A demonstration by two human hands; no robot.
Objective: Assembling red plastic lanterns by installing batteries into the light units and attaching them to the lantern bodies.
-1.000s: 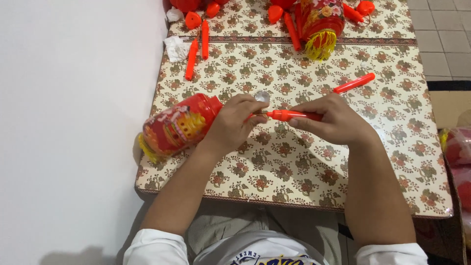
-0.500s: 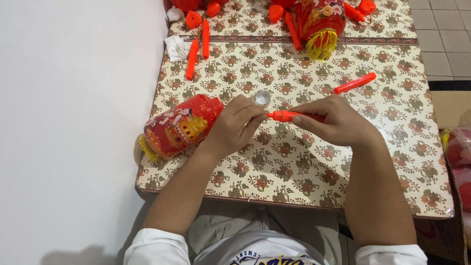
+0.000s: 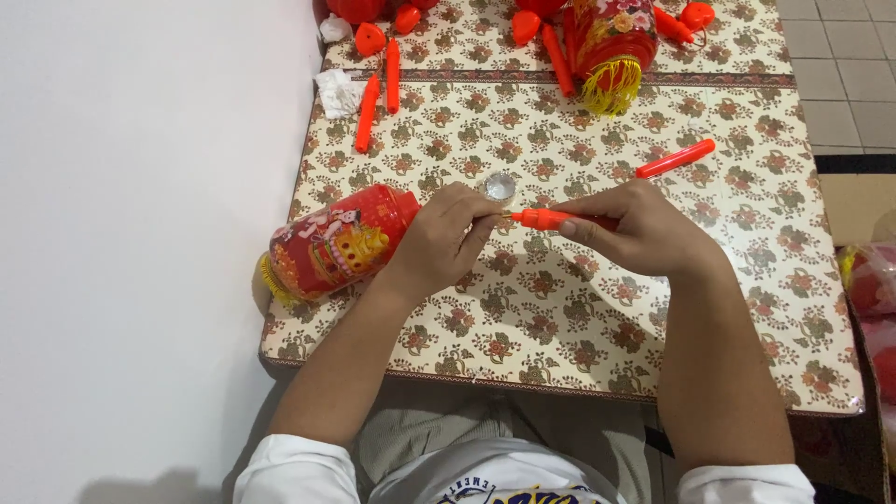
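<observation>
**Two hands meet on one orange stick at mid-frame**

One floral-patterned table (image 3: 747, 308) fills most of the frame, running from the top edge to the lower right. A red lantern (image 3: 338, 245) lies on its side at centre left, just beside the left hand (image 3: 443, 238). The right hand (image 3: 644, 233) wraps its fingers around the orange stick (image 3: 551, 219), which lies level at the centre of the frame. The left hand's fingertips pinch the stick's left tip. Above the hands sits a small silvery round piece (image 3: 500, 187). A second orange stick (image 3: 676, 159) rests at upper right, well apart.
</observation>
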